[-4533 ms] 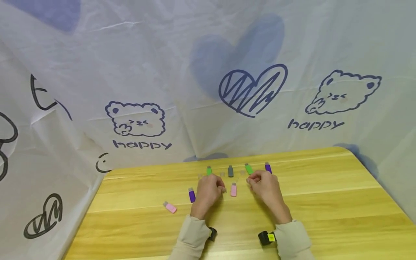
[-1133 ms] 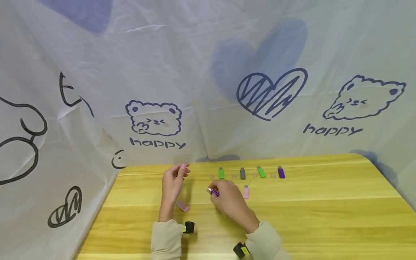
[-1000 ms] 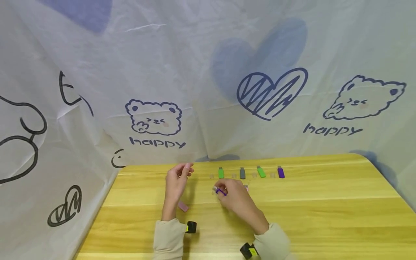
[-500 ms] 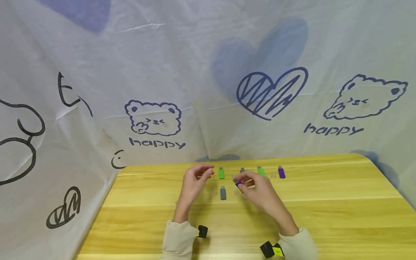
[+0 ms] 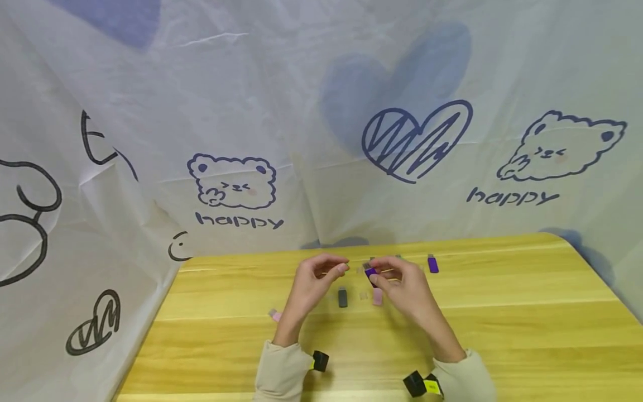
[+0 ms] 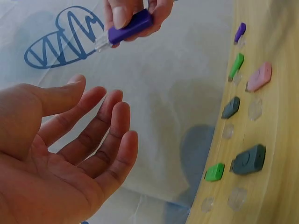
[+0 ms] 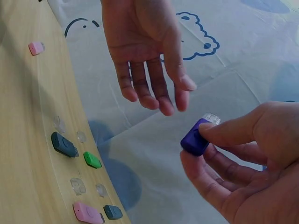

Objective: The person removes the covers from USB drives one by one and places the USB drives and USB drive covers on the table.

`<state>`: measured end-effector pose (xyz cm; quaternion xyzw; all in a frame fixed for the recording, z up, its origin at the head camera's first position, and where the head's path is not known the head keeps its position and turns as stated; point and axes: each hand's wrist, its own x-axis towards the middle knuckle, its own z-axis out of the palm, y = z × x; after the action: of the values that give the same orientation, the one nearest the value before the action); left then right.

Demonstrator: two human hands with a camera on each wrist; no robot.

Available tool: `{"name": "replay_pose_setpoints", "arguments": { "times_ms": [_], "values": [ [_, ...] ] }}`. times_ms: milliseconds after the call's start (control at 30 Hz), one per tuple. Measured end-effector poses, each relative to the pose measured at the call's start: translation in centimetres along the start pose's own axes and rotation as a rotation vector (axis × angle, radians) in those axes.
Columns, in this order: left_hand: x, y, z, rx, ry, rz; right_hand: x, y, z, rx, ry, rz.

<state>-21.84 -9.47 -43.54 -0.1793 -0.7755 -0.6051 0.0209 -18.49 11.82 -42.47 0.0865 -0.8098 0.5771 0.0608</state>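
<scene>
My right hand point(image 5: 409, 290) pinches a purple USB flash drive point(image 5: 370, 273) between thumb and fingers, raised above the table. In the right wrist view a clear cap point(image 7: 211, 118) covers the plug end of that purple drive. Facing it from the left, my left hand point(image 5: 308, 285) holds nothing, its fingers loosely bent and the fingertips a short way from the drive's plug end. Below the hands lie a grey flash drive point(image 5: 342, 297) and a pink flash drive point(image 5: 378, 296), the pink one partly hidden by my right hand.
Along the far table edge runs a row of flash drives: green point(image 6: 214, 172), grey point(image 6: 231, 108), another green point(image 6: 236, 66) and purple point(image 5: 433, 264). Clear caps point(image 6: 237, 198) lie among them. Another pink drive point(image 7: 35, 48) sits off to the left. A printed cloth hangs behind the table.
The purple drive that lay left on the table is now in my right hand, which has carried it rightward and up. My left hand has moved right, closer to it.
</scene>
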Motion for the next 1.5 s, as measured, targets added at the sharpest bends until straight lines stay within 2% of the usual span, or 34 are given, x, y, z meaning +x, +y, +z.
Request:
{"name": "replay_pose_setpoints", "arguments": {
  "times_ms": [200,433,633,867,967,1133,1200,1333,1500],
  "values": [
    [0.1,0.2,0.9,-0.069,-0.024,0.018,-0.1,-0.1,0.2,-0.003,0.023,-0.015],
    [0.2,0.3,2.0,-0.144,0.016,0.032,-0.1,-0.3,0.5,-0.003,0.025,-0.017],
    [0.0,0.5,2.1,-0.180,0.053,0.014,-0.2,-0.5,0.7,0.000,0.021,-0.011],
    [-0.1,0.7,2.0,-0.223,0.100,-0.043,-0.3,-0.6,0.9,-0.017,0.004,-0.009],
    [-0.1,0.8,1.7,-0.232,0.129,-0.065,-0.3,-0.5,0.9,-0.044,0.006,-0.001],
    [-0.3,0.8,0.0,-0.269,0.264,-0.094,-0.3,-0.5,0.8,-0.069,0.006,0.029],
    [-0.3,0.7,-0.8,-0.270,0.295,-0.095,-0.3,-0.6,0.6,-0.061,0.009,0.037],
    [-0.2,0.6,-1.5,-0.260,0.283,-0.086,-0.4,-0.7,0.3,-0.058,0.015,0.037],
    [0.0,0.3,-1.5,-0.250,0.261,-0.070,0.0,0.3,-1.2,-0.084,0.043,0.029]
  ]
}}
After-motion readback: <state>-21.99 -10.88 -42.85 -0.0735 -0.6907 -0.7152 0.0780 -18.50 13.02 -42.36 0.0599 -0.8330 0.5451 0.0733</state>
